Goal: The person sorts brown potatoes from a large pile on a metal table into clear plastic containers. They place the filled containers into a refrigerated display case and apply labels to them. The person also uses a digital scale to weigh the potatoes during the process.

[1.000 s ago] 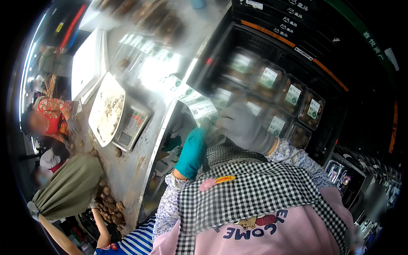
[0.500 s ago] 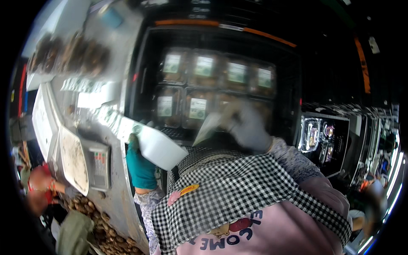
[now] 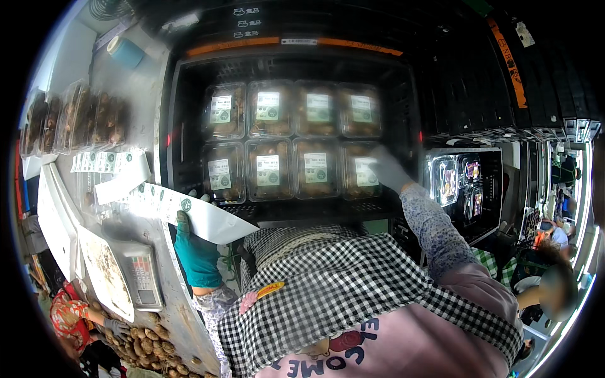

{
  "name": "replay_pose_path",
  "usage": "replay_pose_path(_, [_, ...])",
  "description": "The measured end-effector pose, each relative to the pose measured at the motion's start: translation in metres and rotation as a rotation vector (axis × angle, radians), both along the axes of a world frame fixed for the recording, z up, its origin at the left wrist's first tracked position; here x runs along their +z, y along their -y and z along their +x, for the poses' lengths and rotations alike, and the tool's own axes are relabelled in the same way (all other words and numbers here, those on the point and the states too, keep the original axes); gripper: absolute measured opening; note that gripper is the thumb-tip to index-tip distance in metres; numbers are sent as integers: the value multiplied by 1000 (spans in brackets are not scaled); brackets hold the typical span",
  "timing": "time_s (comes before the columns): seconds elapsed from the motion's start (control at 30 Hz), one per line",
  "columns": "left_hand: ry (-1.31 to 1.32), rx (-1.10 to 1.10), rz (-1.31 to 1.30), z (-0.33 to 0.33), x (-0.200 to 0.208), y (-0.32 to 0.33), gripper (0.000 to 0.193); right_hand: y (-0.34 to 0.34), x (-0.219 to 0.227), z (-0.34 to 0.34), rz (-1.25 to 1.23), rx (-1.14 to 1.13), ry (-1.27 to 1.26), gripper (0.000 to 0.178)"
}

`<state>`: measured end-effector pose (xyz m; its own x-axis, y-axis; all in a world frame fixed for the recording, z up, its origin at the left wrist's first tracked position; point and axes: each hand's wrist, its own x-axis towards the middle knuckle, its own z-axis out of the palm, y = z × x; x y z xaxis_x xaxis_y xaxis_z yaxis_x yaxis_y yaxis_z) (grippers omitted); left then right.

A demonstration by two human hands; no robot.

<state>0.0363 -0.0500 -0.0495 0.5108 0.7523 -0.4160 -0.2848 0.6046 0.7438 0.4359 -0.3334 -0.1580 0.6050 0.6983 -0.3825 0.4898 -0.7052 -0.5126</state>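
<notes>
The left hand [image 3: 195, 252], in a teal glove, grips the near end of a long white strip of round-stickered labels [image 3: 189, 211] that trails away over the table [image 3: 183, 327] toward its far left edge. The right hand [image 3: 389, 170], in a pale glove and blurred, reaches into a black crate [image 3: 290, 63] and lies on the clear plastic punnet [image 3: 362, 173] at the right end of the near row; whether its fingers are closed on that punnet or only pressed flat on its lid cannot be told. The crate holds eight such lidded punnets in two rows of four, each filled with brown produce and each bearing a white label on top. On the table beside the left hand stands a grey weighing scale [image 3: 135, 277] with a keypad, its flat pan dusted with soil. More filled punnets [image 3: 75, 123] stand in a row near the table's far left corner, with a blue roll [image 3: 126, 50] beyond them. At the table's near edge lies a heap of loose brown tubers [image 3: 154, 349], where another person in a red patterned top [image 3: 69, 315] works. To the right, a second black crate [image 3: 460, 183] holds packs with purple labels.
</notes>
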Motion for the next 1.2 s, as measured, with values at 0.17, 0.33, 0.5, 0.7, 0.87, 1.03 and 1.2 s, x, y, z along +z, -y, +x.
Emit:
replay_pose_path(0.17, [-46, 44, -17, -5, 6, 4, 53, 6, -37, 6, -10, -10, 42, 35])
replay_pose_path(0.33, [-63, 84, -19, -8, 0, 5, 59, -10, -24, -9, -129, -93, 39, 45])
replay_pose_path(0.5, [10, 138, -104, -6, 1, 9, 59, -6, -40, -6, -221, -43, 215, 56])
replay_pose_path(0.7, [-10, 326, -237, -25, -5, 11, 42, -28, 9, -24, -249, 295, 198, 54])
replay_pose_path(0.87, [-193, 373, 7, -63, -16, 18, 46, -31, -4, -20, -265, 368, 102, 38])
replay_pose_path(1.03, [-595, 319, 186, -104, 21, -18, 39, -90, 37, -67, 202, 476, -53, 23])
replay_pose_path(1.2, [-514, 405, 617, -163, 122, -149, 37, -128, 65, -106, 291, 651, -127, 22])
